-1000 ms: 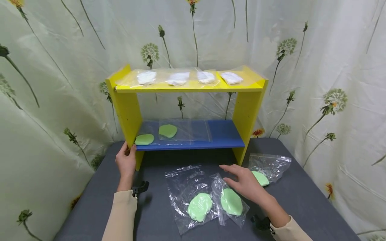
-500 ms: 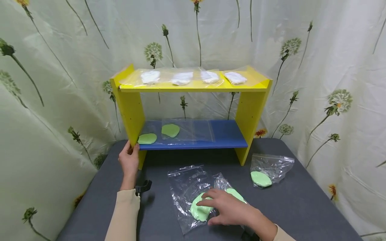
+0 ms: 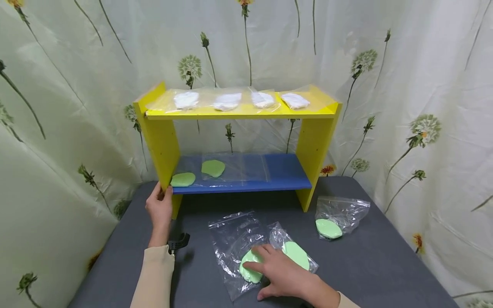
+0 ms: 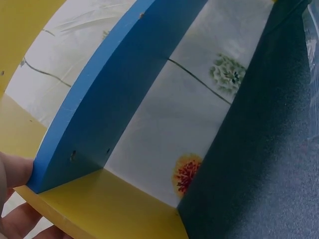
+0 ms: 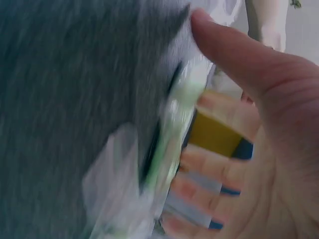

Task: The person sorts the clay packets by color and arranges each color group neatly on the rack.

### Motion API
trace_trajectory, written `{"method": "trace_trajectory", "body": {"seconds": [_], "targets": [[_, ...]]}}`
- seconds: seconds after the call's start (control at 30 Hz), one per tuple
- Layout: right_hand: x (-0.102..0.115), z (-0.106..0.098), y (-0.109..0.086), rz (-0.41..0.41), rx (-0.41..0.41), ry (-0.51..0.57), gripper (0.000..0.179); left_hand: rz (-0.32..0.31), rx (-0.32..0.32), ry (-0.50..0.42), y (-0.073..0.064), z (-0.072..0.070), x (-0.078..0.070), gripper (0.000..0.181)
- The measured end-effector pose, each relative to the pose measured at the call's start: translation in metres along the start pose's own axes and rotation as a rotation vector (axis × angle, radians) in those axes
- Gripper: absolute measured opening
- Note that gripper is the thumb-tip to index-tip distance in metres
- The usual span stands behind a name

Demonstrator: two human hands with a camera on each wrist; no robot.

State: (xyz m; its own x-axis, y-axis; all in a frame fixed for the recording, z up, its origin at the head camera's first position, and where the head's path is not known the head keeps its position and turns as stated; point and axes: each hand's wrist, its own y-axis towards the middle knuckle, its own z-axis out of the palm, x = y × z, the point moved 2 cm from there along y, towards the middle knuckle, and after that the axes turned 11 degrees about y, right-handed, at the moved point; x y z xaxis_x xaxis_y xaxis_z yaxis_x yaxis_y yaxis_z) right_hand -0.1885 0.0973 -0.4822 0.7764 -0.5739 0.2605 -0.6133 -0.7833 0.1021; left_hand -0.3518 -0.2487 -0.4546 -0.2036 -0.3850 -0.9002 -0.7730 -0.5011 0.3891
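The green slab (image 3: 248,267) on the near part of the counter (image 3: 385,265) lies under and just to the left of the right hand's fingertips, in the near end of a clear zip bag (image 3: 225,239) whose long axis runs roughly from near to far, with the zip at the far end. The right hand (image 3: 285,276) comes in from the near right and is clearly the closer of the two; the next move would seem to turn on that short offset to the left. A second green slab (image 3: 296,254), in its own bag, lies just to the right, partly behind the hand. The right grip is wide, thumb well apart from the spread, slightly bent fingers, and holds nothing; whether the fingertips touch the bag cannot be told, the right wrist view being blurred. The left hand (image 3: 159,209), farther off to the left, has a narrow grip on the yellow side panel (image 3: 157,149), thumb (image 4: 16,172) against the left end of the blue shelf (image 3: 246,185) and fingers round the panel's outer side.
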Motion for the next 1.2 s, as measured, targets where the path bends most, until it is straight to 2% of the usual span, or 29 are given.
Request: {"method": "trace_trajectory", "body": {"seconds": [0.17, 0.33, 0.47, 0.6, 0.67, 0.77, 0.87, 0.93, 1.03, 1.13, 1.2], "targets": [[0.008, 0.007, 0.009, 0.063, -0.007, -0.048, 0.081, -0.027, 0.02, -0.015, -0.001, -0.001, 0.002, 0.036], [0.013, 0.01, 0.018, 0.13, -0.049, -0.15, 0.066, -0.038, 0.053, -0.034, 0.002, 0.001, 0.002, 0.037], [0.015, 0.01, 0.021, 0.123, -0.11, -0.226, 0.048, -0.053, 0.065, -0.042, 0.0, 0.001, 0.001, 0.038], [0.017, 0.006, 0.023, 0.09, -0.124, -0.225, 0.038, -0.047, 0.053, -0.05, -0.001, 0.0, 0.001, 0.036], [0.017, 0.003, 0.025, 0.087, -0.115, -0.184, 0.031, -0.044, 0.049, -0.053, -0.001, -0.001, 0.002, 0.036], [0.014, -0.005, 0.026, 0.103, -0.096, -0.059, 0.024, -0.057, 0.049, -0.05, -0.002, -0.001, 0.004, 0.037], [0.012, -0.015, 0.025, 0.092, -0.115, 0.07, 0.02, -0.074, 0.052, -0.048, -0.004, -0.001, 0.005, 0.038], [0.012, -0.025, 0.025, 0.058, -0.167, 0.11, 0.022, -0.068, 0.051, -0.046, -0.005, -0.002, 0.005, 0.038], [0.011, -0.041, 0.026, 0.03, -0.294, 0.143, 0.02, -0.044, 0.052, -0.059, -0.004, -0.002, 0.004, 0.038], [0.009, -0.056, 0.028, 0.075, -0.399, 0.201, 0.016, -0.028, 0.05, -0.065, -0.002, -0.001, 0.002, 0.037], [0.007, -0.065, 0.029, 0.11, -0.437, 0.272, 0.015, -0.027, 0.045, -0.065, 0.0, -0.001, 0.001, 0.037]]}}
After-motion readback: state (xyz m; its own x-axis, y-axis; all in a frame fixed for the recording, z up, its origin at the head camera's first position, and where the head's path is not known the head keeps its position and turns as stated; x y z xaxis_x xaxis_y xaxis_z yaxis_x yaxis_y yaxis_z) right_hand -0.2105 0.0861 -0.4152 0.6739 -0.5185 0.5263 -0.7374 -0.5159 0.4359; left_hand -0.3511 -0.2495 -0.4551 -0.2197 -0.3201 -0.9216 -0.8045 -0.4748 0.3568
